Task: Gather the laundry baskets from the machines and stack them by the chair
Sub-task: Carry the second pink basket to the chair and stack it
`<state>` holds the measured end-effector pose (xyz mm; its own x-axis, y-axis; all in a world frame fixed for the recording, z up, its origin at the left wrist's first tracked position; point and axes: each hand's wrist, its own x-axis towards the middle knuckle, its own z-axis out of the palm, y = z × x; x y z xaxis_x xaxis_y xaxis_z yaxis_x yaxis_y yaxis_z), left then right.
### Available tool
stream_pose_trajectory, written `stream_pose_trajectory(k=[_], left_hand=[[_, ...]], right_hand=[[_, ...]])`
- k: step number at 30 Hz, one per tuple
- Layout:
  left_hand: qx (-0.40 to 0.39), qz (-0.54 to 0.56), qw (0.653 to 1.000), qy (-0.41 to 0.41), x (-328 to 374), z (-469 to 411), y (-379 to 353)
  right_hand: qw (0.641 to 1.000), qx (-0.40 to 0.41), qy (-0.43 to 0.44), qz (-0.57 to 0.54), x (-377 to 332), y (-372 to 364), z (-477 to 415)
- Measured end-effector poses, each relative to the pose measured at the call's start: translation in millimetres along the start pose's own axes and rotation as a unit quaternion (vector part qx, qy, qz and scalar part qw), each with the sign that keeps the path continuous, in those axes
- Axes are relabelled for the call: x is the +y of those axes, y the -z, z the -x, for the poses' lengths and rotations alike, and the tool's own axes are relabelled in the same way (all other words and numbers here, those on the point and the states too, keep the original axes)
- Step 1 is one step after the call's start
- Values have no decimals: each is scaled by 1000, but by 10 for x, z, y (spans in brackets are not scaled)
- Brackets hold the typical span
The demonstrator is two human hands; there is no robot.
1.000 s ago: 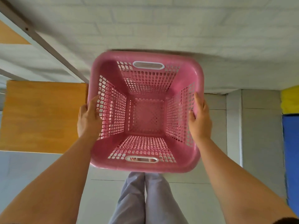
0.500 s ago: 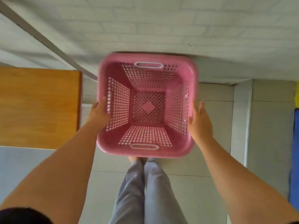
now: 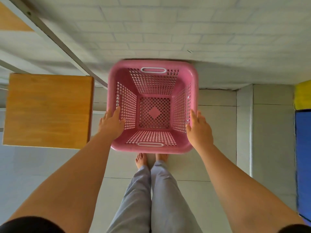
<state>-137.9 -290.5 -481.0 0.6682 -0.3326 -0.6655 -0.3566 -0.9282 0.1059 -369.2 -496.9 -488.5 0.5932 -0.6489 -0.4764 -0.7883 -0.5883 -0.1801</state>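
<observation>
Pink basket [image 3: 154, 106] sat between my left hand [image 3: 111, 122] and right hand [image 3: 198, 127], palms flat on its sides, fingers spread not clamped, beside the wooden seat [image 3: 48, 110]; risk: letting go early tips it.

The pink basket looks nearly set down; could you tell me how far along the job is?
In hand: one empty pink basket sits low by the wooden chair seat, left hand and right hand at its sides. No stack or other baskets show, so how much gathering is left cannot be told.
</observation>
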Motion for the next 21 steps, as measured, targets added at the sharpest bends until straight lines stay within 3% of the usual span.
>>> stream_pose_trajectory(k=[11, 21], left_hand=[[59, -18, 992, -113, 76, 968, 284], [63, -91, 954, -279, 3, 1846, 172]], right_hand=[[996, 50, -55, -53, -102, 368, 1109], [966, 106, -198, -132, 6, 94, 2703]])
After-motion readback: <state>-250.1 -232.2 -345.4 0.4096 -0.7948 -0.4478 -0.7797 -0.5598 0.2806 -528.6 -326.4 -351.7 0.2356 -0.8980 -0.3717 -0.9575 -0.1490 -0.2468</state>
